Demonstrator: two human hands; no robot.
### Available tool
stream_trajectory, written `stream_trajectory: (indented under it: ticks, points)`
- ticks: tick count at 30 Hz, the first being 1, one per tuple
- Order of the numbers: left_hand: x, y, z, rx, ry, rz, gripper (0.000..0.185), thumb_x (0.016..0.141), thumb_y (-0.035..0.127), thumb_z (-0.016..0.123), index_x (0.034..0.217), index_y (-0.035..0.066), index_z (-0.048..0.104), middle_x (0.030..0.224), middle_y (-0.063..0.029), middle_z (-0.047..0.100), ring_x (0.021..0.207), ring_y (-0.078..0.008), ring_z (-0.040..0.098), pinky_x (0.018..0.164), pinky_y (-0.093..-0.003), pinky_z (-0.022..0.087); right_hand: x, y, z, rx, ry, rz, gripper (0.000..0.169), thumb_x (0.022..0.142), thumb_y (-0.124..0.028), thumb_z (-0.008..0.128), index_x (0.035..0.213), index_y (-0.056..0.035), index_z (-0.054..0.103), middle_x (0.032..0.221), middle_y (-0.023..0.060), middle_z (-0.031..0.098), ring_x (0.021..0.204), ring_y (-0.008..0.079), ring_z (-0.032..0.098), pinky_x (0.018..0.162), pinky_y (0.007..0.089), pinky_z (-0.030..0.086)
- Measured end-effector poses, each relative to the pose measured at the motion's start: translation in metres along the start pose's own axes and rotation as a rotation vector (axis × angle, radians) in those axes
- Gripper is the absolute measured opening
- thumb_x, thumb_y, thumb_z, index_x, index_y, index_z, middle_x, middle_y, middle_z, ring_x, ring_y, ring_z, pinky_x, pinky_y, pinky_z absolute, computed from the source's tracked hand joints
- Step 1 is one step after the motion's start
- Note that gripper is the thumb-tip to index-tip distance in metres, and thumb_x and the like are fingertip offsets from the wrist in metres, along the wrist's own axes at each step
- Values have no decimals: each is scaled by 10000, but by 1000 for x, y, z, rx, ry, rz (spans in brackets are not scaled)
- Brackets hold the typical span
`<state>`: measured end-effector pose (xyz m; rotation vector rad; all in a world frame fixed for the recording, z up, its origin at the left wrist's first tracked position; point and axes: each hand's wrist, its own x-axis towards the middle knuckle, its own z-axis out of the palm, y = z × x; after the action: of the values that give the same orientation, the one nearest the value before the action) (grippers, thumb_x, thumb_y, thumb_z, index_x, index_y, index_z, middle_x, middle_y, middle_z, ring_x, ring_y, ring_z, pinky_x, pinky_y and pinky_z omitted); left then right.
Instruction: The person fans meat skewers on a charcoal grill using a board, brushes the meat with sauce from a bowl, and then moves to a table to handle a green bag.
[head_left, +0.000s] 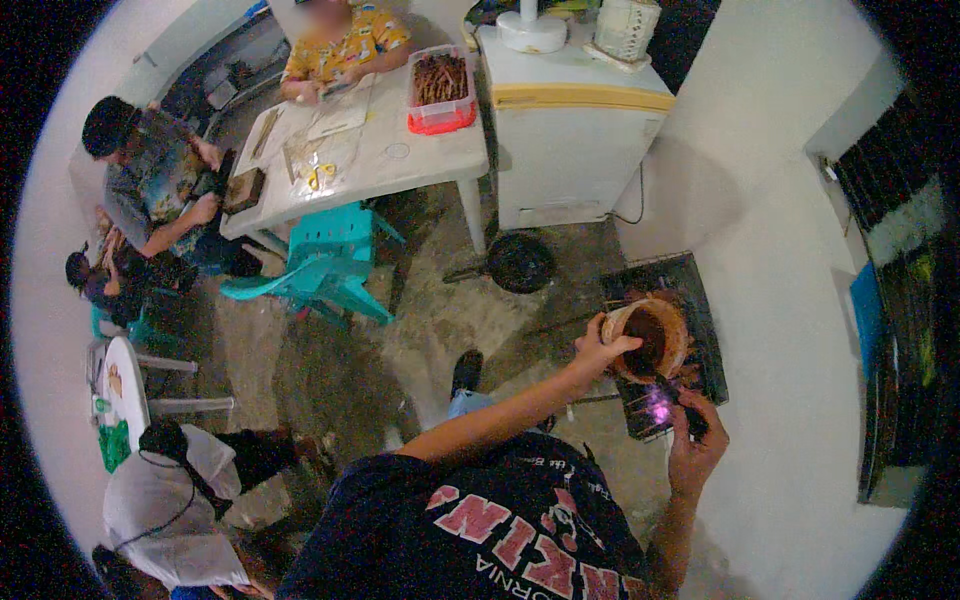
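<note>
My left hand (609, 349) grips the rim of a round tub (681, 334), its thumb over the edge. The tub is tilted and has dark brown contents. Below and to the right, my right hand (696, 442) is closed around a small dark object whose kind I cannot tell; its far end is near the tub's lower rim. Both hands are over a dark rectangular grill or tray (701, 289) on the floor. Reddish-brown pieces lie on it, and a bright pinkish-purple glow (660, 411) shows between the tub and my right hand.
A black frying pan (521, 262) lies on the floor beside a white chest with a yellow edge (574, 161). Beyond a teal plastic chair (330, 247), two people sit at a white table (442, 161) bearing yellow scissors (321, 174) and a filled plastic box (442, 112). More people are at the left.
</note>
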<state>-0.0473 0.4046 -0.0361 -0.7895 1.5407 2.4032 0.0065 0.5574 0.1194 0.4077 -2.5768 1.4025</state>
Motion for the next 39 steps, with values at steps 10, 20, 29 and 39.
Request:
stream_trajectory:
  ticks: [10, 20, 29, 39]
  points:
    - [-16, -8, 27, -27, -3, -60, 1077, 509, 508, 722, 1353, 129, 172, 1292, -205, 218, 1183, -346, 292, 920, -429, 357, -6, 29, -42, 57, 47, 85, 119, 831, -10, 504, 937, 25, 547, 914, 123, 600, 726, 159, 595, 636, 263, 504]
    - [-16, -1, 27, -9, 33, -77, 1057, 515, 496, 728, 1348, 139, 183, 1287, -217, 278, 1187, -338, 310, 927, -425, 341, -4, 33, -41, 159, 113, -16, 116, 840, -30, 504, 932, 28, 544, 927, 133, 597, 703, 157, 596, 622, 262, 504]
    - [5, 14, 4, -22, -49, -59, 1059, 520, 490, 735, 1353, 152, 176, 1294, -206, 275, 1191, -329, 307, 907, -455, 364, -1, 24, -21, 123, 195, 16, 125, 843, -49, 504, 927, 41, 531, 887, 132, 592, 658, 152, 577, 602, 258, 493]
    - [42, 44, -13, -81, -269, -79, 883, 633, 348, 721, 1307, 162, 183, 1248, -113, 356, 1085, -307, 408, 761, -489, 443, 13, 3, -7, 359, 613, 183, 169, 854, -131, 529, 938, 14, 510, 851, 122, 568, 639, 174, 552, 597, 306, 481]
